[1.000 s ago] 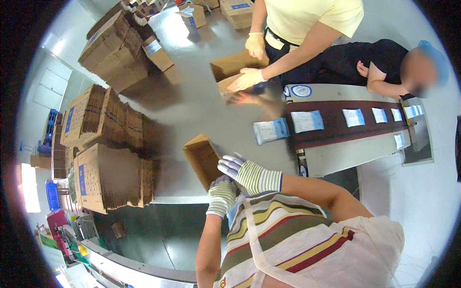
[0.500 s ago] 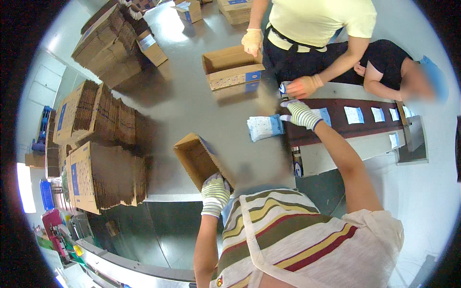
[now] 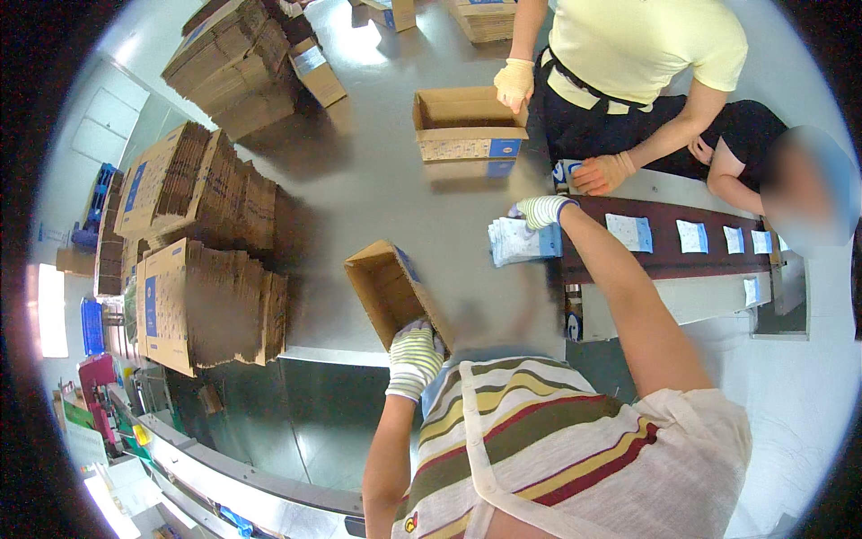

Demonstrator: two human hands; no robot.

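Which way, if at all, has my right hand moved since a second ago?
Yes: your right hand went right and forward, from the nearer open box to the packets at the left end of the conveyor.

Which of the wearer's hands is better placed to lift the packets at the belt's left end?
The right hand, most likely: it is at the packets, while the left hand is at the open carton, farther away.

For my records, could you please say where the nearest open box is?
In the head view, the open box sits left of centre on the table, right of the stacked cartons, with the left hand at its near end.
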